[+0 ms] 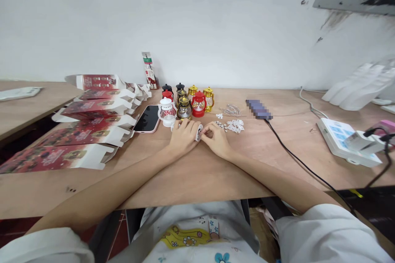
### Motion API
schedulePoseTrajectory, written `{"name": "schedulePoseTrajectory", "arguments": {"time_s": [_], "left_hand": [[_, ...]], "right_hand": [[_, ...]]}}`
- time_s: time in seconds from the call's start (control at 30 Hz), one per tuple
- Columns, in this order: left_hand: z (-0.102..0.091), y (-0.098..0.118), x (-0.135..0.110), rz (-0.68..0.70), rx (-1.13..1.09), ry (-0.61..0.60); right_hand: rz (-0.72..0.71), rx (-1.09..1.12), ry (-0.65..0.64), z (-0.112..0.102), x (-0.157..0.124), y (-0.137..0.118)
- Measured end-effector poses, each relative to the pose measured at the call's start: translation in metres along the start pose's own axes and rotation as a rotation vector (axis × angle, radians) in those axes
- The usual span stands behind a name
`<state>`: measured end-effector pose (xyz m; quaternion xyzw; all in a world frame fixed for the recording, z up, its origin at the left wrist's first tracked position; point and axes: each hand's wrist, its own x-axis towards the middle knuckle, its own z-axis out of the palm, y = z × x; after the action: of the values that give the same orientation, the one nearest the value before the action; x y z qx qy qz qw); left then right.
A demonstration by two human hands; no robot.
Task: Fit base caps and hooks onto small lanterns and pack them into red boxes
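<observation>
My left hand point(182, 136) and my right hand point(217, 139) meet on the wooden table point(197, 172), fingers closed around a small white lantern part point(199, 132) held between them. Just behind stand several miniature lanterns: a white one point(167, 112), a red one point(198, 104), gold ones point(209, 98) and black ones point(184, 107). A scatter of small white pieces point(234, 125) lies right of my right hand, and a heap of thin metal hooks point(232, 110) lies beyond it.
Flat red-and-white cartons point(92, 125) are fanned out at the left. A phone point(147, 118) lies face up beside the lanterns. A dark device point(258, 109) with a black cable point(296, 160) lies at the right, near a white power strip point(345, 141).
</observation>
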<state>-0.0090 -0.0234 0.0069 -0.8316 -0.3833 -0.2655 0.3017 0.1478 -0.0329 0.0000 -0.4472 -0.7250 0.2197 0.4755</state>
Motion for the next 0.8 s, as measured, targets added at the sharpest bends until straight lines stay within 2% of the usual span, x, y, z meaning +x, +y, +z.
{"name": "schedulePoseTrajectory", "arguments": {"time_s": [0.23,0.57,0.7,0.8], "left_hand": [[-0.001,0.000,0.000,-0.015,-0.002,-0.036],[-0.003,0.004,0.001,-0.023,0.003,-0.051],[-0.001,0.013,0.008,-0.049,0.074,-0.063],[0.003,0.023,0.022,-0.064,0.113,-0.089]], "right_hand": [[0.086,0.141,-0.041,0.003,0.000,0.004],[0.097,0.113,-0.013,0.002,-0.001,0.000],[0.176,0.176,-0.018,0.001,0.001,0.004],[0.288,0.276,0.004,-0.002,0.006,0.009]]}}
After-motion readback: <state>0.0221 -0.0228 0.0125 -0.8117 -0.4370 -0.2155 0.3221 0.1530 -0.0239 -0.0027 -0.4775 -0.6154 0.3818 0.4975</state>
